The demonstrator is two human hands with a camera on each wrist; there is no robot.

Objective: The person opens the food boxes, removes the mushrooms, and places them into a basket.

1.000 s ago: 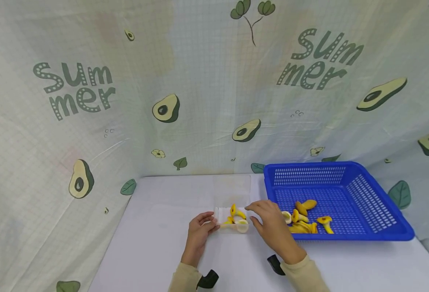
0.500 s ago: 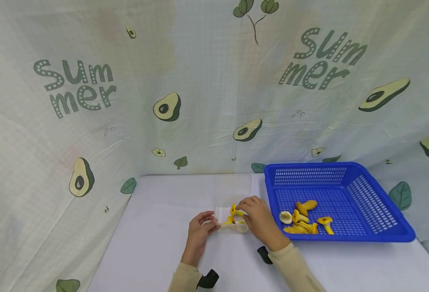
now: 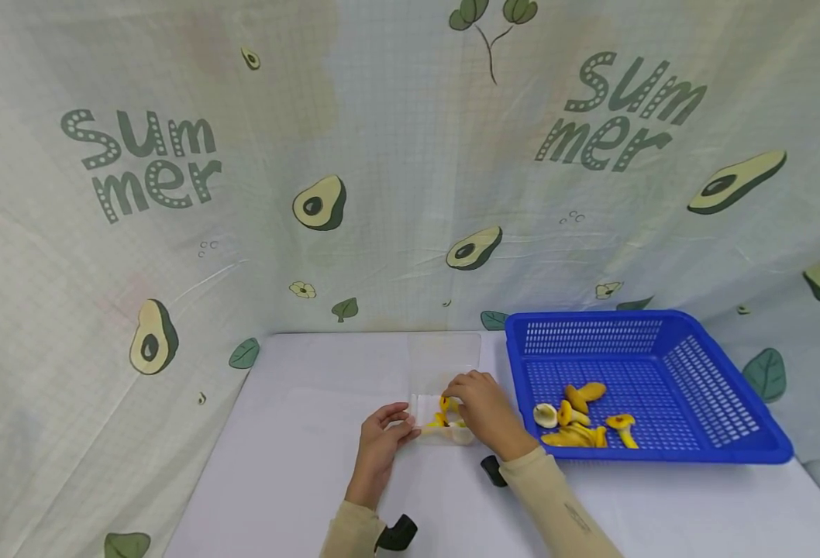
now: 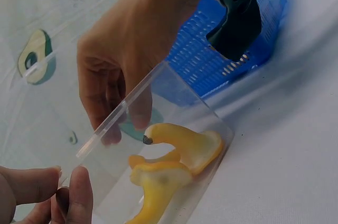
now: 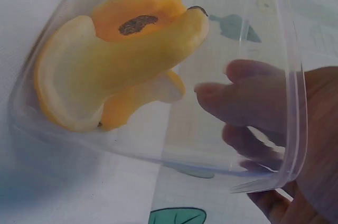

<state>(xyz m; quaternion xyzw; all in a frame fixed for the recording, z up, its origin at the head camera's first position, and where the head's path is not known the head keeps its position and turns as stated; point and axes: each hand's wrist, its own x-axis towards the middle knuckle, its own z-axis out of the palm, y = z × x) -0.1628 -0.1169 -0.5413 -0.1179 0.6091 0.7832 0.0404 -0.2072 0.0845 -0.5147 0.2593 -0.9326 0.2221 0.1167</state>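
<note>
Behind the right hand, mushrooms part-hidden, clear box faint

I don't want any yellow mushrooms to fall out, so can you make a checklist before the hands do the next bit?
1. Left hand pinching the clear box's rim: ok.
2. Pinch firm enough: cannot tell.
3. Clear lid open: ok.
4. Box mushrooms inside its walls: ok.
5. Right hand holding a mushroom: not ok, nothing shows in its fingers.
6. Other mushrooms inside the blue basket: ok.
</note>
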